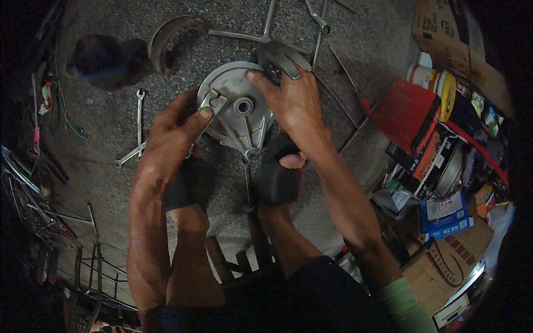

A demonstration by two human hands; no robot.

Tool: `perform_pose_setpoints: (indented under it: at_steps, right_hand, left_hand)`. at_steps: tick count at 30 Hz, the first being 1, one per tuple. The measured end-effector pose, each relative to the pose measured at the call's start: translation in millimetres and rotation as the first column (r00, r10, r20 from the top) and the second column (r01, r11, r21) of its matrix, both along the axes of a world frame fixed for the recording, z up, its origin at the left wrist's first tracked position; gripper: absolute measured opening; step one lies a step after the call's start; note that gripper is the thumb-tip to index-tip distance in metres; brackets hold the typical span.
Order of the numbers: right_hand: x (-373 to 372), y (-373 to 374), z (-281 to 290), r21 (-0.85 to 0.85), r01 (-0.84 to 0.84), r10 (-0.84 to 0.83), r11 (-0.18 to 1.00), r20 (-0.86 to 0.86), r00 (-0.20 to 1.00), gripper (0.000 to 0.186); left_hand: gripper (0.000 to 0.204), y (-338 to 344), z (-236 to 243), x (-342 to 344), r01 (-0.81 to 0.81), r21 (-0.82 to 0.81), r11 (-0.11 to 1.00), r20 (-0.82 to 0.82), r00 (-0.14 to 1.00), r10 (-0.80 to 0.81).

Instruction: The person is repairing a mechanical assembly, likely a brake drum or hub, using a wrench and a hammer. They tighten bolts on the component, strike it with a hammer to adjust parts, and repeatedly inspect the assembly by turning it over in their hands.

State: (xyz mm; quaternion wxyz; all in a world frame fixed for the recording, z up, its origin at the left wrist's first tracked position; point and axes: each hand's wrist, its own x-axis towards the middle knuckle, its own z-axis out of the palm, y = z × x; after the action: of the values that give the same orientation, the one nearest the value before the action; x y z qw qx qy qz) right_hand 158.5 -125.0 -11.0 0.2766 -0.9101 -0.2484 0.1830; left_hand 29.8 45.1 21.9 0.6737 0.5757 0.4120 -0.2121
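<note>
I have the round metal plate [233, 115] between both hands' fingers: left hand [180, 119] clamped on its left edge, right hand [294, 102] thumbing its upper right, closure unclear. Probably stiff, weighty; I'd grip opposite rims.

One round metal plate [230, 77], two feet [277, 177], two forearms [149, 227]

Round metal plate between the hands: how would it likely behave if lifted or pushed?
The round metal plate likely stays stiff, given its raised ribs. Its solid metal look suggests some heft. Its curved rim might roll on edge, though the projecting lug could interrupt that.
</note>
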Motion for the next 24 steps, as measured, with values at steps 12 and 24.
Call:
perform_pose_setpoints:
  at_steps: [12, 24]
  right_hand:
    - [-3, 4, 16, 0.012, 0.036, -0.035, 0.999, -0.1, 0.994, 0.031]
    - [-37, 12, 78, 0.148, 0.017, 0.012, 0.989, -0.197, 0.98, 0.026]
  left_hand:
    - [0.052, -9, -1, 0, -0.012, 0.085, 0.996, 0.075, 0.997, 0.005]
    - [0.05, -13, -37, -15, -0.001, 0.262, 0.965, 0.224, 0.973, -0.06]
